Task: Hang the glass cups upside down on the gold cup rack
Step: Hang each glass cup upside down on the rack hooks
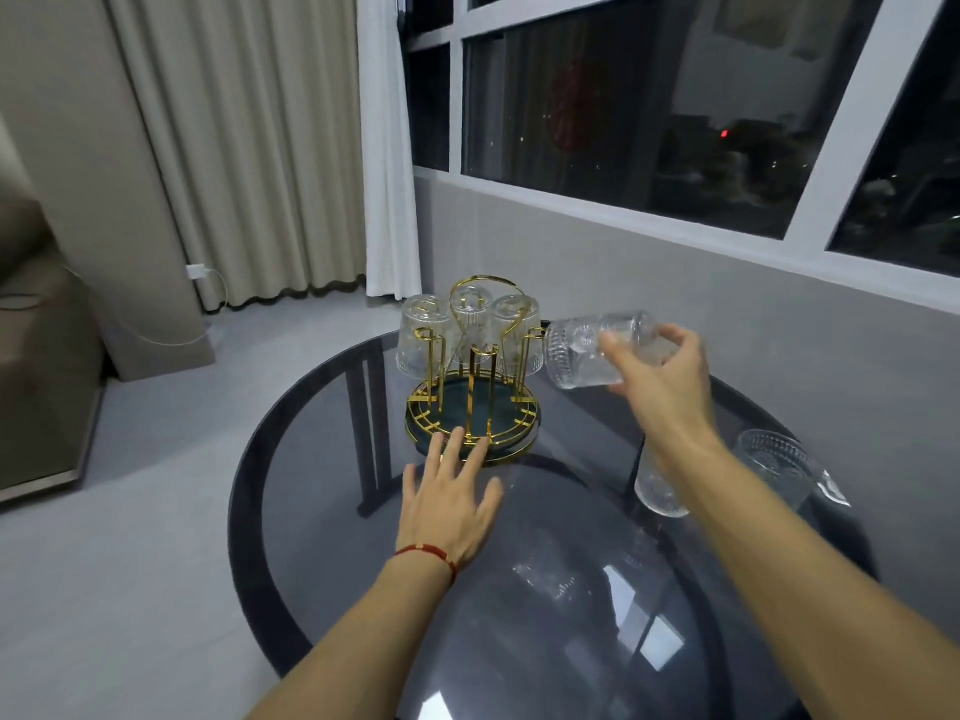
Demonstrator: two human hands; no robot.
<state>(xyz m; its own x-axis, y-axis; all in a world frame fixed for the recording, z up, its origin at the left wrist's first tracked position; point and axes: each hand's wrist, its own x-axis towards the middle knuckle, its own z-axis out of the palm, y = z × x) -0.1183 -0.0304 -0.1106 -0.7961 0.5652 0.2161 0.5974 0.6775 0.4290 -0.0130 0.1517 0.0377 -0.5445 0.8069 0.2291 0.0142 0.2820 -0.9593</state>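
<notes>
The gold cup rack (470, 407) stands on a dark green round base at the far side of the table. Three glass cups hang upside down on its back arms: one on the left (420, 335), one in the middle (470, 324), one on the right (514, 330). My right hand (657, 376) grips a ribbed glass cup (582, 350), tipped on its side, its mouth toward a free arm at the rack's right. My left hand (449, 498) lies flat with fingers apart, fingertips touching the rack's front rim. Two more cups stand on the table: one (657, 485) partly hidden behind my right forearm, one (776, 467) further right.
The round dark glass table (322, 459) has a black rim and mirrors the room's lights. A grey wall and windows run along the right, close to the table's edge. Curtains hang behind, and a sofa (41, 366) stands at the left.
</notes>
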